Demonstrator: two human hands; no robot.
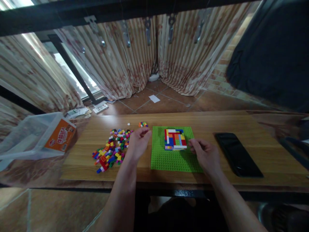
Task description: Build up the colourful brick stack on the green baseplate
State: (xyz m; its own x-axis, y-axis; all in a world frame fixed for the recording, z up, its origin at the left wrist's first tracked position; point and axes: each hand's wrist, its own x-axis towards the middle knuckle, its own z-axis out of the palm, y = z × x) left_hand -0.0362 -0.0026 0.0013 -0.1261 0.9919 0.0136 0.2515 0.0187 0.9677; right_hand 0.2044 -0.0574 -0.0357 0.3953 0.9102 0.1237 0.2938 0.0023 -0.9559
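A green baseplate (169, 158) lies on the wooden table (183, 120), carrying a square patch of coloured bricks (175, 139) near its far edge. My left hand (138, 141) hovers between the baseplate's left edge and a pile of loose coloured bricks (111, 149), fingers curled in a pinch; whatever they hold is too small to make out. My right hand (204, 154) rests at the baseplate's right edge, fingers curled, fingertips close to the built patch. A small cluster of bricks (143, 124) sits apart, just beyond my left hand.
A black phone (238, 154) lies on the table to the right of the baseplate. A clear plastic bag with an orange label (38, 137) sits at the table's left end. Curtains hang behind, with papers on the tiled floor (154, 98).
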